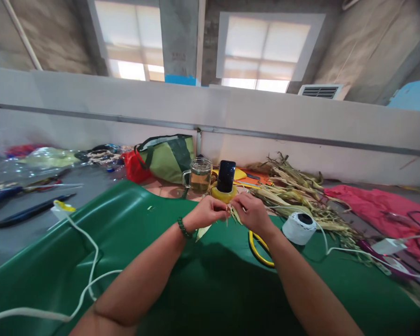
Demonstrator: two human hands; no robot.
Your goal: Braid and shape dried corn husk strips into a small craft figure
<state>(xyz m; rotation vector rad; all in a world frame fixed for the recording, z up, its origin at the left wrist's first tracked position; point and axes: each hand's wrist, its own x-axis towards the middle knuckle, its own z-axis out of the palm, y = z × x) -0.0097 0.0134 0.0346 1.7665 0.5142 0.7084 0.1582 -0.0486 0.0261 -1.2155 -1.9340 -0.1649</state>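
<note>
Both hands meet near the middle of the view, above a green sheet (143,233). My left hand (208,212), with a green bead bracelet at the wrist, pinches a small piece of pale husk (235,213). My right hand (250,210) has its fingers closed on the same piece, close to the left fingertips. Another pale husk strip (202,232) shows below my left hand. A phone (226,176) stands upright in a yellow tape roll (223,193) just behind the hands. Fine detail between the fingertips is too small to make out.
Behind are a glass mug (200,175) and a green bag (170,158). Dry husks (294,186), a white thread spool (299,227) and pink cloth (378,205) lie right. A yellow-handled ring (261,252) sits by my right forearm. White cables (94,252) cross both sides.
</note>
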